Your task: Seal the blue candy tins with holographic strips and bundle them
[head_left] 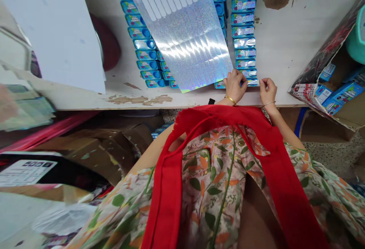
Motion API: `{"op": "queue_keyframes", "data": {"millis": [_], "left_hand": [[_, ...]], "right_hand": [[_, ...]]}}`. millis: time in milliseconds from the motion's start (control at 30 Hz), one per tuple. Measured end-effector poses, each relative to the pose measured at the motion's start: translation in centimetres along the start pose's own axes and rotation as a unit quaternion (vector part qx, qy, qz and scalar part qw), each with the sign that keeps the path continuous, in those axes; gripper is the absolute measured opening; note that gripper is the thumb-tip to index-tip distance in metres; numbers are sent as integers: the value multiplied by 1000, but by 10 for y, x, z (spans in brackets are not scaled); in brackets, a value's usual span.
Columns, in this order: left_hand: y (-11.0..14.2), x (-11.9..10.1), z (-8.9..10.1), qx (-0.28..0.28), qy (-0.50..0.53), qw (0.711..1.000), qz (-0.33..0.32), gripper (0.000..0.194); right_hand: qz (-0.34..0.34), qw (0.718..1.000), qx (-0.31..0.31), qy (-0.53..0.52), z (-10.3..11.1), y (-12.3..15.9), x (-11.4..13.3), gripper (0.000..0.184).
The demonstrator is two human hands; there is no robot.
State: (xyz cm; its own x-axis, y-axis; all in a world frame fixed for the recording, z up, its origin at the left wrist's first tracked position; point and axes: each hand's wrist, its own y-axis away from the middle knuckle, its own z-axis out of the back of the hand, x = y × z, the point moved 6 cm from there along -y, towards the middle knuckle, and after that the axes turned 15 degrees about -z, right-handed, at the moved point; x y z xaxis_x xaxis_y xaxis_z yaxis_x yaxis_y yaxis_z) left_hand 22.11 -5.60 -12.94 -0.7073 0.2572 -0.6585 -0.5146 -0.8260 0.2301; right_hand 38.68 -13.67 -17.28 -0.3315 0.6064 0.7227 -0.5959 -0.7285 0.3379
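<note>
My left hand [234,85] rests with curled fingers on the near corner of a shiny holographic sticker sheet [188,40], which lies over rows of small blue boxes [142,43]. My right hand [267,89] is pinched at the end of a holographic strip on the nearest box [251,81] of the right-hand row [244,24]. Both wrists wear thin gold bangles. A red scarf [216,127] hangs over my floral clothing.
A worn white table [285,40] holds the boxes. A large white sheet [57,28] lies at left over a dark red round object [110,47]. An open carton [333,85] with blue boxes stands at right. Cardboard boxes [99,146] sit under the table.
</note>
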Motion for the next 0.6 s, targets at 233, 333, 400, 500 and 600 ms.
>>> {"op": "queue_keyframes", "data": {"millis": [233, 333, 400, 500, 600], "left_hand": [[-1, 0, 0, 10, -24, 1000, 13, 16], [-2, 1, -2, 5, -33, 999, 13, 22], [-2, -1, -3, 10, -43, 999, 7, 17], [-1, -3, -1, 30, -61, 998, -4, 13], [-2, -8, 1, 62, -71, 993, -69, 23]], "right_hand": [[-58, 995, 21, -79, -15, -2, -15, 51], [-55, 996, 18, -75, -15, 6, -17, 51], [-17, 998, 42, -41, -14, 17, -15, 52], [11, 992, 102, 66, -11, 31, -18, 58], [-2, 985, 79, 151, 2, 16, -20, 68]]}}
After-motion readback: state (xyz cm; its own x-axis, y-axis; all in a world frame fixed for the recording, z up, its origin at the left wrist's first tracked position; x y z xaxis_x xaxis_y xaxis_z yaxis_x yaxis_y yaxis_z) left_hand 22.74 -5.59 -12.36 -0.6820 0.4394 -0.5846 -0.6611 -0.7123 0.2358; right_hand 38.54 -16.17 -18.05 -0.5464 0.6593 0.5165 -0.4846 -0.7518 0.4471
